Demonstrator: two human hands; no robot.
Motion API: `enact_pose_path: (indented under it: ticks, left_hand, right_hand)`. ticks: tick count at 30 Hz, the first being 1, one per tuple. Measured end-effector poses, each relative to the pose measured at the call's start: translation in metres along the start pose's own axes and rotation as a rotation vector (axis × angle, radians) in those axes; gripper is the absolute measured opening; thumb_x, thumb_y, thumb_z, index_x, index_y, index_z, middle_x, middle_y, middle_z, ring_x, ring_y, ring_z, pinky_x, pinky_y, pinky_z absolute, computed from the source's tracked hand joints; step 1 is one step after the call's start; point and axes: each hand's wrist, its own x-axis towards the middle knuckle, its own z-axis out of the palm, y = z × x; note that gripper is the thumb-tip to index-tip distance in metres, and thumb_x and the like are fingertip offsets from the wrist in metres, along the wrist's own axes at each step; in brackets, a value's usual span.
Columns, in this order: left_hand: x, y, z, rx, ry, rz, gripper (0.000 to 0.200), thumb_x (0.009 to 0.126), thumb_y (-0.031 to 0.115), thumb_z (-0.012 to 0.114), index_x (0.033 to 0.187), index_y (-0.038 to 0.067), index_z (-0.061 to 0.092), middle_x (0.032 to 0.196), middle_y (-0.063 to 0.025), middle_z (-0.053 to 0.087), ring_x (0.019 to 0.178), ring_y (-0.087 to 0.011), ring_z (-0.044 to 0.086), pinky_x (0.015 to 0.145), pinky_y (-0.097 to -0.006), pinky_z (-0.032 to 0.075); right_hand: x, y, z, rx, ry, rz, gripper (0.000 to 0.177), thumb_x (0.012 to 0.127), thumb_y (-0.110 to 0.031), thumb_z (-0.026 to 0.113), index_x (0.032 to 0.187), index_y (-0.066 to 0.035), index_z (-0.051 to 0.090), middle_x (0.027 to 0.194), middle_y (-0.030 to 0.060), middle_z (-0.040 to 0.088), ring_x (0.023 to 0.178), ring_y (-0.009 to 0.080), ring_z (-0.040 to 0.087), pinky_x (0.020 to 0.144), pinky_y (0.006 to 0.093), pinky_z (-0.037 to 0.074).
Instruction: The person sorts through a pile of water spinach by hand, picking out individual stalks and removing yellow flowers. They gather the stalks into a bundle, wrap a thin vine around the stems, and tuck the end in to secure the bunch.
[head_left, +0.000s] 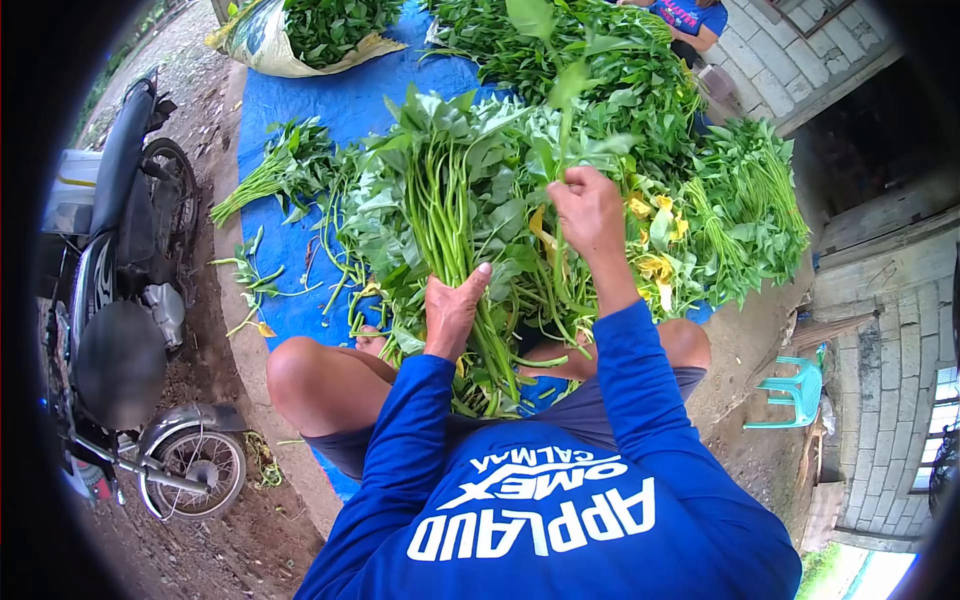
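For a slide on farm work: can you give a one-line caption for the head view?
Left hand grips a bundle of leafy green stalks; right hand pinches a single stalk above the blue tarp.

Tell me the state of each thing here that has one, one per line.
left hand, closed around the bunch of stems
right hand, pinching a leafy stalk
sack, open, full of greens
motorcycle, parked
plastic chair, upright
tarp, spread flat

Glossy green stems (445,210) on a blue plastic tarp (340,100); rough block wall (890,370) right, matt cloth shirt (700,540) near.
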Motion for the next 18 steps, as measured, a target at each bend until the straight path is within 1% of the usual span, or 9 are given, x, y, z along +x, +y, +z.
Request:
enact_pose_path:
  ticks: [2,4,6,7,10,12,13,16,18]
  left_hand:
    - [0.004,-0.001,0.003,-0.024,-0.032,-0.005,0.049,0.094,0.041,0.087,0.118,0.002,0.073,0.094,-0.0036,0.072,0.077,-0.0130,0.063,0.070,-0.0338,0.055]
    - [-0.002,0.005,0.003,-0.102,-0.122,-0.024,0.049,0.093,0.042,0.087,0.118,0.002,0.073,0.096,-0.0040,0.072,0.079,-0.0134,0.064,0.071,-0.0347,0.055]
    - [-0.003,0.011,0.003,-0.100,-0.118,0.047,0.052,0.091,0.041,0.089,0.122,0.002,0.073,0.104,-0.0049,0.074,0.086,-0.0133,0.067,0.075,-0.0329,0.056]
    - [-0.004,0.014,0.003,-0.083,-0.115,0.069,0.052,0.092,0.038,0.089,0.124,0.001,0.073,0.106,-0.0049,0.075,0.087,-0.0133,0.068,0.077,-0.0323,0.057]
    - [0.006,0.000,-0.001,0.028,-0.205,0.050,0.050,0.089,0.033,0.090,0.123,0.000,0.076,0.104,-0.0057,0.077,0.084,-0.0137,0.070,0.075,-0.0303,0.057]
    - [0.009,-0.003,-0.007,0.025,-0.214,-0.116,0.039,0.088,0.027,0.086,0.115,0.001,0.075,0.091,-0.0035,0.073,0.074,-0.0127,0.066,0.066,-0.0313,0.054]
    - [0.003,0.001,-0.011,-0.005,-0.207,-0.173,0.035,0.088,0.025,0.085,0.111,0.002,0.074,0.089,-0.0035,0.072,0.073,-0.0127,0.066,0.065,-0.0310,0.054]
    - [0.008,0.012,-0.019,-0.131,-0.154,-0.156,0.030,0.089,0.024,0.083,0.106,0.003,0.069,0.088,-0.0038,0.068,0.071,-0.0147,0.066,0.066,-0.0308,0.055]
    - [0.009,0.021,-0.029,-0.206,-0.157,-0.148,0.031,0.090,0.024,0.083,0.107,0.004,0.067,0.089,-0.0042,0.067,0.072,-0.0153,0.066,0.067,-0.0303,0.056]
  right_hand:
    - [-0.001,0.024,0.032,-0.015,-0.186,-0.193,0.033,0.092,-0.025,0.083,0.111,0.002,0.077,0.087,0.0122,0.077,0.071,0.0201,0.071,0.070,0.0361,0.060]
    - [-0.020,0.017,0.061,0.333,-0.573,0.354,0.026,0.096,-0.022,0.081,0.110,-0.001,0.079,0.084,0.0057,0.075,0.068,0.0134,0.067,0.064,0.0310,0.059]
    - [-0.031,0.025,0.079,0.418,-0.520,0.354,0.019,0.099,-0.019,0.079,0.108,-0.003,0.080,0.082,0.0008,0.072,0.066,0.0082,0.064,0.059,0.0263,0.056]
    - [-0.033,0.031,0.087,0.458,-0.496,0.394,0.018,0.100,-0.017,0.076,0.108,-0.002,0.079,0.082,0.0014,0.072,0.063,0.0092,0.063,0.057,0.0272,0.054]
    - [-0.030,0.064,0.111,0.378,-0.610,0.086,0.018,0.100,-0.017,0.075,0.109,-0.002,0.079,0.087,0.0032,0.074,0.069,0.0117,0.066,0.060,0.0288,0.056]
    - [-0.018,0.064,0.095,0.566,-0.809,0.305,0.021,0.097,-0.019,0.078,0.111,-0.003,0.079,0.097,0.0063,0.078,0.077,0.0159,0.073,0.067,0.0312,0.061]
    - [-0.015,0.059,0.078,0.638,-0.798,0.342,0.023,0.096,-0.020,0.079,0.112,-0.004,0.078,0.102,0.0079,0.080,0.082,0.0180,0.076,0.070,0.0324,0.064]
    - [0.004,0.021,0.009,0.380,-0.350,0.111,0.033,0.098,-0.022,0.077,0.125,-0.002,0.076,0.104,0.0081,0.079,0.088,0.0156,0.076,0.073,0.0314,0.066]
    - [-0.001,0.016,-0.022,0.295,-0.381,0.010,0.029,0.099,-0.021,0.077,0.122,-0.003,0.078,0.104,0.0062,0.079,0.089,0.0140,0.074,0.078,0.0325,0.063]
